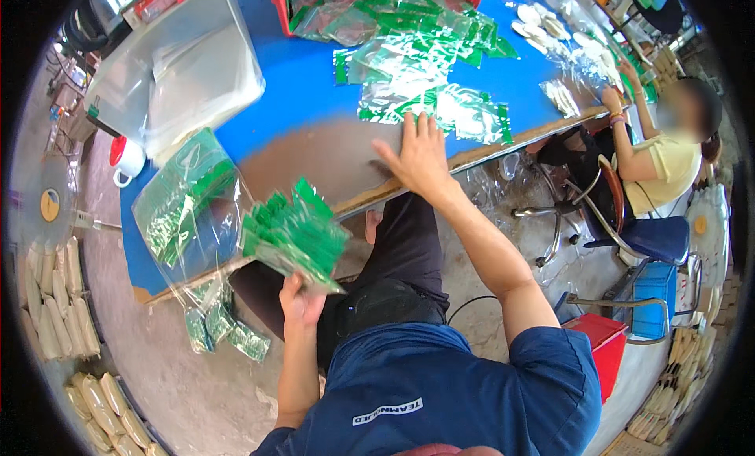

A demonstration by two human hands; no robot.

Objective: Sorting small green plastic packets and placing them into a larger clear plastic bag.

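Note:
A thick bundle of green-and-transparent plastic packets [295, 236] is held by my left hand [302, 299], closed round its lower end just off the table's front edge. My right hand [421, 153] lies with its fingers stretched out, thumb apart, at the near edge of several flat green-and-transparent packets [472, 114]. Its fingertips touch one of them. Beyond, a larger heap of similar packets [409, 19] spills from a red bin [280, 7]. Left of the bundle, a big transparent bag [189, 196] with green packets inside hangs partly over the table edge.
On the blue table [291, 86], a tray with transparent plastic sheets [208, 74] stands at the far left, near a red-and-white mug [127, 158]. To the right, a person in a yellow shirt [661, 169] works at white items [594, 66]. A red bin [602, 346] stands behind my right arm.

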